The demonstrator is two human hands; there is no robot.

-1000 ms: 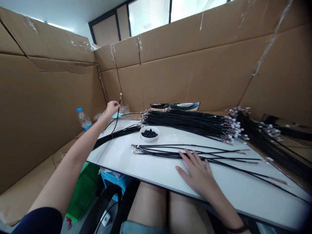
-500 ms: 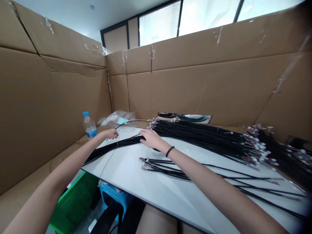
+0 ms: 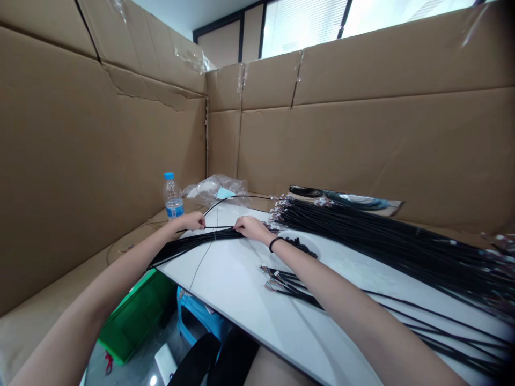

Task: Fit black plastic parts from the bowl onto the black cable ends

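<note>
My left hand (image 3: pixel 192 221) is closed round a thin black cable (image 3: pixel 220 227) at the far left corner of the white table (image 3: pixel 237 279). That same cable runs into my right hand (image 3: pixel 250 228), which pinches it a little to the right. Both hands rest just above a small bundle of black cables (image 3: pixel 189 244) that lies over the table's left edge. A black band sits on my right wrist. My right forearm partly hides a white bowl of small black parts (image 3: pixel 302 247).
A large bundle of black cables (image 3: pixel 386 241) with white connectors crosses the table behind. Several loose cables (image 3: pixel 289 281) lie nearer me. A water bottle (image 3: pixel 173 196) and a clear plastic bag (image 3: pixel 213 187) stand at the back left. Cardboard walls surround the table. A green bin (image 3: pixel 137 316) sits below.
My left hand has come down from holding the cable up to the table corner. My right hand left the loose cables near me and reached across to grip the same cable. The view swung left.
</note>
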